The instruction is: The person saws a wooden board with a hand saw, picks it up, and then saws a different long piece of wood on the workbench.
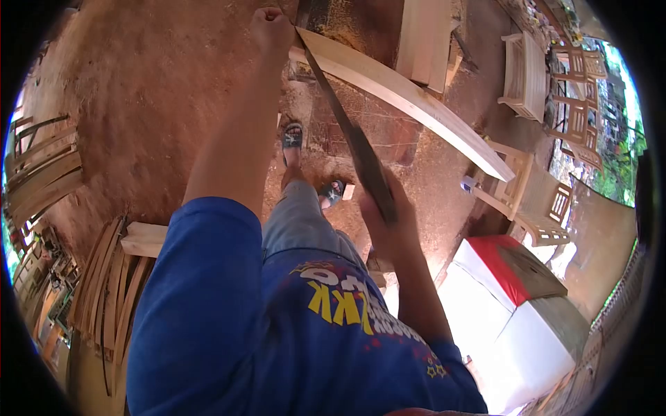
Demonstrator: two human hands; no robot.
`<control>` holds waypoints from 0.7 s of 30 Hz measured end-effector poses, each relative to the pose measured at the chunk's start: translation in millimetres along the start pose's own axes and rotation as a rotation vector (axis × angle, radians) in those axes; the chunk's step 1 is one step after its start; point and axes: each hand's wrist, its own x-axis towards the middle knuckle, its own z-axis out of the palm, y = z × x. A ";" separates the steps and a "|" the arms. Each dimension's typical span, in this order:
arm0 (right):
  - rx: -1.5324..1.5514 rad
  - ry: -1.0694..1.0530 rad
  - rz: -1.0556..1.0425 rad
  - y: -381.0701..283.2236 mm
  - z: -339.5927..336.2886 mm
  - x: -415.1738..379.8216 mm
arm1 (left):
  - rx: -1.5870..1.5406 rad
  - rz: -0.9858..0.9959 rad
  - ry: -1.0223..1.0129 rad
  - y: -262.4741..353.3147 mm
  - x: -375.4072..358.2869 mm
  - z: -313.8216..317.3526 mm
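A long, dark, flat piece (340,114), narrow at its far end and wider near me, runs diagonally in front of my body. Fingers of my right hand (392,225) are wrapped round its wide near end. My left hand (272,29) is a fist at the top, just left of the narrow end; what it grips, if anything, is hidden. A pale wooden plank (409,100) slants from beside the fist down to the right, and the dark piece's far end meets or overlaps its upper left end.
Wide boards (424,41) lie at the top. Wooden benches (524,76) and chairs (572,118) line the right, above a red and white box (499,267). Stacked wood strips (104,284) and a pale block (143,239) are at left. My sandalled feet (293,135) stand on the dusty floor.
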 end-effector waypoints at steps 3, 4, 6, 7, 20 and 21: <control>-0.374 0.017 -0.170 46.6 -39.7 -108.2 | 0.043 -0.061 -0.069 -4.8 -4.8 -4.4; -0.280 0.008 -0.115 36.8 -41.2 -121.1 | 0.051 -0.060 -0.083 -8.8 -8.5 -5.1; -0.091 0.007 -0.006 2.7 -42.4 -131.3 | 0.060 -0.051 -0.120 -13.8 -9.8 -0.3; -0.206 0.013 -0.088 10.2 -38.4 -113.7 | 0.061 -0.036 -0.122 -14.4 -0.1 -0.3; -0.132 -0.132 -0.011 -116.1 36.2 165.4 | -0.124 -0.094 0.009 -16.9 11.6 12.7; -0.134 -0.132 -0.028 -117.5 36.8 168.0 | -0.076 -0.077 0.027 -15.8 16.1 11.2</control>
